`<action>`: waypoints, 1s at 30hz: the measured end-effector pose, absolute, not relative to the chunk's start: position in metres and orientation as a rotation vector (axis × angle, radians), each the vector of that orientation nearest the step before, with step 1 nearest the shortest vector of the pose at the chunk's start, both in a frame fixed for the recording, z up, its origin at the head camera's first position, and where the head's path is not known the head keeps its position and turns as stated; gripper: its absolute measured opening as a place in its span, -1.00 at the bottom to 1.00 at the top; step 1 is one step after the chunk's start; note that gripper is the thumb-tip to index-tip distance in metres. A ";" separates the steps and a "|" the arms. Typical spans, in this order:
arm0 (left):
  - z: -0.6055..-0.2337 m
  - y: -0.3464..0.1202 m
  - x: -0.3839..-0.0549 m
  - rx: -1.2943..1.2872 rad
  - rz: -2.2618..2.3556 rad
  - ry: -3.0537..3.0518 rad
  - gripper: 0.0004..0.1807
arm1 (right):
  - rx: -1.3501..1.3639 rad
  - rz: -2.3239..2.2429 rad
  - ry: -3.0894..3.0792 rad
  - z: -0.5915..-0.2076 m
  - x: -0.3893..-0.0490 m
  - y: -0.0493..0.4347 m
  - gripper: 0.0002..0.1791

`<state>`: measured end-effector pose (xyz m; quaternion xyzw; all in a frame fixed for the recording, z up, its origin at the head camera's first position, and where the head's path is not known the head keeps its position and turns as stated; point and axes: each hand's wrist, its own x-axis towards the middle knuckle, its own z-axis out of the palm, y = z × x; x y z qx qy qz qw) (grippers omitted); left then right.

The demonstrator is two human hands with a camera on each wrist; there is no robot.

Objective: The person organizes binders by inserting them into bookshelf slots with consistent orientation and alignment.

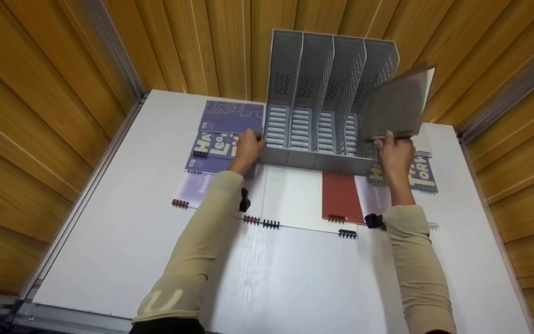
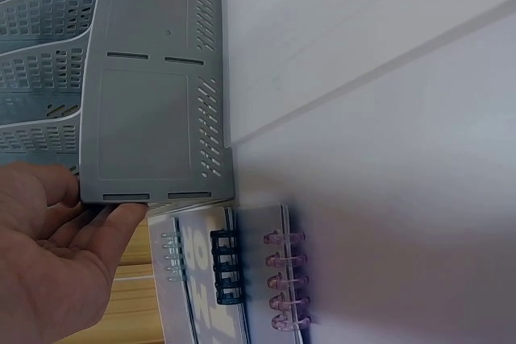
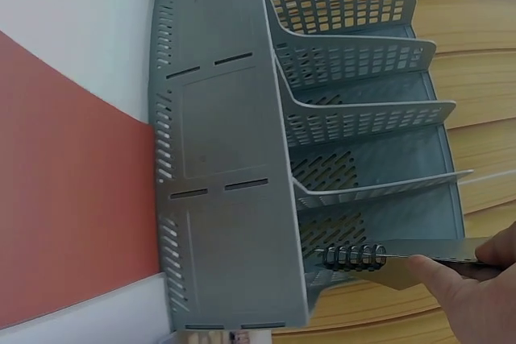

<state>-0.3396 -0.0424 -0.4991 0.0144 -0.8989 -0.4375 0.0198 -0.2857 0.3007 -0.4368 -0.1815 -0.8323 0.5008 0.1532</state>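
Note:
A grey file organizer (image 1: 320,160) with several upright compartments stands at the back of the white table. My left hand (image 1: 248,150) grips its left front corner, fingers and thumb around the edge in the left wrist view. At the organizer's right end, my right hand (image 1: 396,155) pinches a ring-bound notebook (image 1: 394,104) with a plain greyish cover by its ringed edge. The notebook stands tilted; its dark rings (image 3: 355,257) are at the rightmost compartment's opening. I cannot tell how far inside it sits.
Purple notebooks (image 1: 234,116) overlap left of the organizer. In front lie a red notebook (image 1: 342,197) and a white notebook (image 1: 290,195). More purple notebooks (image 1: 423,174) lie at the right, under my right hand. Wooden panels (image 1: 211,46) rise behind the table.

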 end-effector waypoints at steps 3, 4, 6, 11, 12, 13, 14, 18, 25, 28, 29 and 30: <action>-0.499 -0.041 -0.339 0.028 -1.356 -2.781 -0.86 | -0.485 1.381 -2.377 -0.433 -0.283 0.299 -0.51; -0.499 -0.041 -0.339 0.017 -1.355 -2.780 -0.86 | -0.470 1.377 -2.367 -0.432 -0.282 0.298 -0.51; -0.499 -0.041 -0.339 0.000 -1.358 -2.776 -0.84 | -0.448 1.381 -2.339 -0.430 -0.278 0.295 -0.51; -0.501 -0.043 -0.339 -0.007 -1.356 -2.757 -0.74 | -0.406 1.449 -2.263 -0.425 -0.266 0.288 -0.52; -0.501 -0.043 -0.339 -0.005 -1.348 -2.755 -0.72 | -0.397 1.462 -2.253 -0.425 -0.264 0.287 -0.51; -0.501 -0.043 -0.339 0.000 -1.344 -2.752 -0.72 | -0.391 1.470 -2.250 -0.424 -0.262 0.286 -0.51; -0.502 -0.043 -0.339 0.006 -1.338 -2.753 -0.72 | -0.388 1.484 -2.245 -0.424 -0.261 0.286 -0.51; -0.501 -0.043 -0.340 0.025 -1.330 -2.773 -0.80 | -0.409 1.526 -2.273 -0.426 -0.257 0.285 -0.48; -0.499 -0.044 -0.338 0.050 -1.352 -2.766 -0.84 | -0.415 1.405 -2.401 -0.446 -0.279 0.289 -0.51; -0.499 -0.043 -0.338 0.038 -1.344 -2.769 -0.85 | -0.449 1.362 -2.431 -0.457 -0.291 0.291 -0.54; -0.499 -0.042 -0.339 0.032 -1.344 -2.771 -0.85 | -0.462 1.383 -2.424 -0.461 -0.294 0.292 -0.56; -0.500 -0.041 -0.339 0.022 -1.343 -2.771 -0.83 | -0.478 1.401 -2.420 -0.464 -0.298 0.293 -0.57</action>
